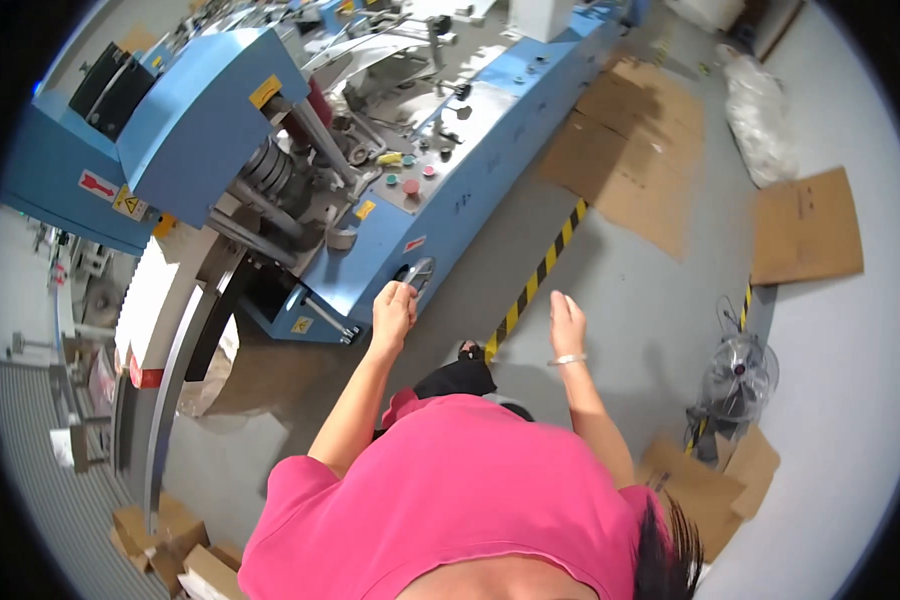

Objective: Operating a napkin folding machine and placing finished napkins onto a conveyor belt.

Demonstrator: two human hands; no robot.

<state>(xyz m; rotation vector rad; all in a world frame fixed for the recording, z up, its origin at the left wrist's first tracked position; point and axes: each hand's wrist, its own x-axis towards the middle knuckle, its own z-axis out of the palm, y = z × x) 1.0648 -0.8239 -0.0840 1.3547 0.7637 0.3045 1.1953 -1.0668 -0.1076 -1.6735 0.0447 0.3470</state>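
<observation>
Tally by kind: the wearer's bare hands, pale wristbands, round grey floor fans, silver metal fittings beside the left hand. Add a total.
Bare left hand and bare right hand: 2
Pale wristband: 1
Round grey floor fan: 1
Silver metal fitting: 1
Total: 5

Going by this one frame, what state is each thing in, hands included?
Left hand: fingers curled at the metal handwheel; firmness of grip unclear.
Right hand: raised over the floor, nothing visible in it.
Handwheel: on the blue machine's side; turning or still, cannot tell.
Fan: beside the wall; running or off, cannot tell.
Brown cardboard sheets: flat on the floor.
White plastic: crumpled, by the wall.
</observation>
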